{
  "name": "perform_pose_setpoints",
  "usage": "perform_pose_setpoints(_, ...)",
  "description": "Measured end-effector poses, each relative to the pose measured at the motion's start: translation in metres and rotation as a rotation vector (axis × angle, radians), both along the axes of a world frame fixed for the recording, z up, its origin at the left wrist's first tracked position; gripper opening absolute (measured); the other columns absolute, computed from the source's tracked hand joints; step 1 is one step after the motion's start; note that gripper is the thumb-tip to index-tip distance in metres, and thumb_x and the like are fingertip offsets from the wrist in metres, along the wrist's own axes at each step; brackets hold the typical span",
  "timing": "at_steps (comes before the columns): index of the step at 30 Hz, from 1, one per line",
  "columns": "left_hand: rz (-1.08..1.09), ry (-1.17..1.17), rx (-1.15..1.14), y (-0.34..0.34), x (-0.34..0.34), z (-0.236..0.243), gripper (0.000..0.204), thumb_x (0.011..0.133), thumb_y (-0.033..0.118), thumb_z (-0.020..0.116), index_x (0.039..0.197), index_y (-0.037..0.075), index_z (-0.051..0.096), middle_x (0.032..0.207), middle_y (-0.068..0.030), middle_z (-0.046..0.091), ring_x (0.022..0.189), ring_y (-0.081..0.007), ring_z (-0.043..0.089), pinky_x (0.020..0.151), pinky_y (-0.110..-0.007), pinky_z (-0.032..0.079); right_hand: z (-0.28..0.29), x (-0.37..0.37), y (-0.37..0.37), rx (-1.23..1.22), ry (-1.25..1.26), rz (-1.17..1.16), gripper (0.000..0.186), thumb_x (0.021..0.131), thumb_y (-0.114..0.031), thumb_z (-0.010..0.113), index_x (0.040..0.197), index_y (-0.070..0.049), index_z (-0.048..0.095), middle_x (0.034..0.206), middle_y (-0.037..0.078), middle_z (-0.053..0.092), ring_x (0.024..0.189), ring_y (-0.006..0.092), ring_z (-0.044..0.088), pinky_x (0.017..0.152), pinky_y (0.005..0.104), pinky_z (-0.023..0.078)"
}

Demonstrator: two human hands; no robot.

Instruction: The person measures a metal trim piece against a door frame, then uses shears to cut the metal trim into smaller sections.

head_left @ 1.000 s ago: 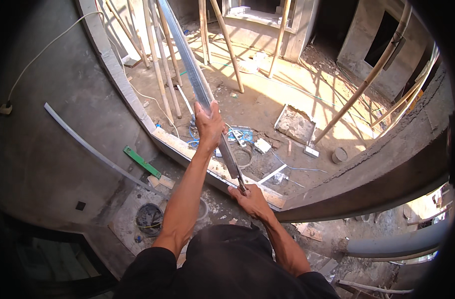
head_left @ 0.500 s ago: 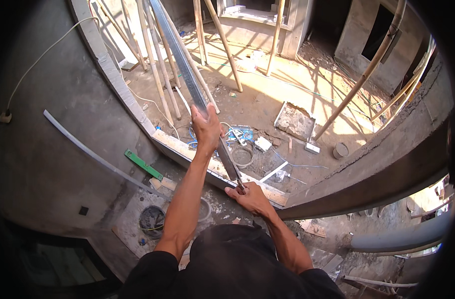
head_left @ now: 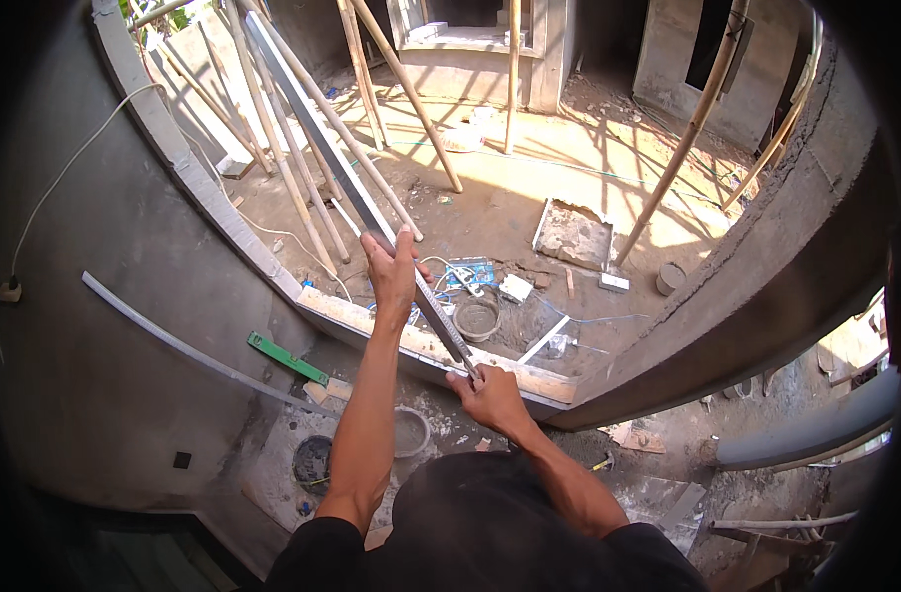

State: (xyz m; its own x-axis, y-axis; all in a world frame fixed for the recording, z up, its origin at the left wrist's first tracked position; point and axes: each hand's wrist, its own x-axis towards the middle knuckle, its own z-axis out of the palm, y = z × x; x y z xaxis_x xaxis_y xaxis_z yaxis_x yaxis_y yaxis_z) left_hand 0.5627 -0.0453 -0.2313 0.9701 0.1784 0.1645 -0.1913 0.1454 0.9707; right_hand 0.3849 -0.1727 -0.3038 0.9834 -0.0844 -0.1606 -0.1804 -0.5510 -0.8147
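Observation:
A long aluminium straightedge runs slantwise from the far upper left down to the window opening in front of me. My left hand is wrapped around it partway along. Lower down, my right hand grips its near end, just above the sill. The fingers of the right hand partly hide that end. Below the left forearm, a green spirit level leans by the wall at the left.
Several bamboo poles stand beyond the opening. On the ground there lie a round bucket, a blue tray with cables and a mortar tray. Inside are a black bucket, a grey bucket and a long pale strip against the wall.
The view has shifted slightly, and the straightedge has turned so that a brighter side shows. Both hands still hold it, the left somewhat lower in the picture.

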Motion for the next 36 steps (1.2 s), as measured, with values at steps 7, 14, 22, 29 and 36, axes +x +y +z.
perform_pose_setpoints(7,-0.064,0.125,-0.248,-0.01,0.014,-0.017,0.035,0.099,0.016,0.048,0.13,0.006,0.036,0.08,-0.0034,0.042,0.051,-0.0102,0.042,0.037,-0.028,0.038,-0.021,-0.021,-0.003,-0.085,-0.14,-0.087,0.043,0.088,-0.035,0.072,0.097,0.005,0.061,0.084,0.027,0.068,0.083,0.046,0.067,0.074,0.0516,0.053)
perform_pose_setpoints(14,-0.162,0.045,-0.37,0.006,0.036,-0.004,0.038,0.107,0.049,0.039,0.106,0.011,0.042,0.074,-0.0029,0.044,0.051,-0.0128,0.045,0.04,-0.029,0.039,-0.039,-0.061,-0.041,0.654,0.279,-0.061,0.048,0.092,-0.039,0.07,0.103,0.007,0.064,0.083,0.02,0.07,0.078,0.0294,0.071,0.068,0.0403,0.057)
perform_pose_setpoints(22,-0.118,0.116,-0.291,0.009,0.035,0.01,0.039,0.102,0.047,0.054,0.094,0.01,0.045,0.061,0.0006,0.042,0.044,-0.0114,0.045,0.037,-0.03,0.041,-0.023,-0.067,-0.046,0.925,0.231,0.092,0.035,0.098,-0.034,0.066,0.092,0.001,0.068,0.074,0.007,0.067,0.057,0.0129,0.06,0.054,0.0277,0.05)
perform_pose_setpoints(29,-0.096,0.087,-0.264,0.001,0.026,0.018,0.03,0.097,0.025,0.067,0.09,0.008,0.044,0.058,0.0012,0.043,0.042,-0.0086,0.044,0.033,-0.028,0.04,0.022,-0.049,-0.035,0.558,0.316,0.213,0.031,0.098,-0.029,0.066,0.087,0.0,0.066,0.066,0.005,0.061,0.054,0.0108,0.055,0.049,0.0284,0.044)
perform_pose_setpoints(36,-0.09,0.064,-0.249,0.003,0.014,0.017,0.021,0.097,0.016,0.062,0.094,0.006,0.044,0.059,0.0013,0.043,0.039,-0.0087,0.043,0.032,-0.028,0.039,0.026,-0.039,-0.024,0.405,0.224,0.225,0.042,0.1,-0.038,0.062,0.073,-0.006,0.057,0.061,0.0,0.053,0.054,0.0095,0.047,0.051,0.0306,0.042)
